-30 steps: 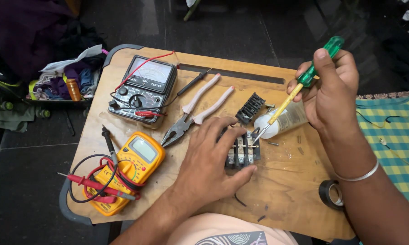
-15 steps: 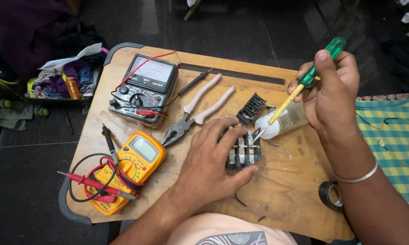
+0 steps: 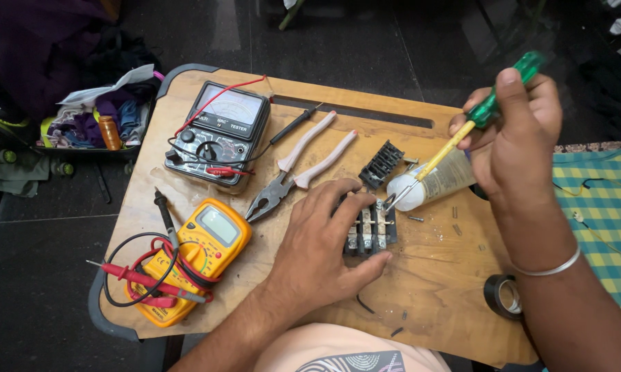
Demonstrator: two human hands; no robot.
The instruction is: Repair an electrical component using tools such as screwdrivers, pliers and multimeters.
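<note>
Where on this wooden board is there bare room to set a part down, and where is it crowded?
Free: the board between the left hand, the black tape roll and the near edge. Crowded: the terminal block, screwdriver and right hand, plus pliers and both meters on the left.

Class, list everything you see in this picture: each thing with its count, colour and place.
Board: 1, wooden, centre.
Analog meter: 1, black, board's far left.
Digital meter: 1, yellow, near left, red and black leads wrapped round.
Pliers: 1, pale handles, middle.
Terminal block: 1, black, under left hand.
Black part: 1, beyond the block.
Tube: 1, whitish, lying right of middle.
Tape roll: 1, black, near right.
Screwdriver: 1, green handle, in right hand.
Left hand: on block.
Right hand: raised, gripping screwdriver.
</note>
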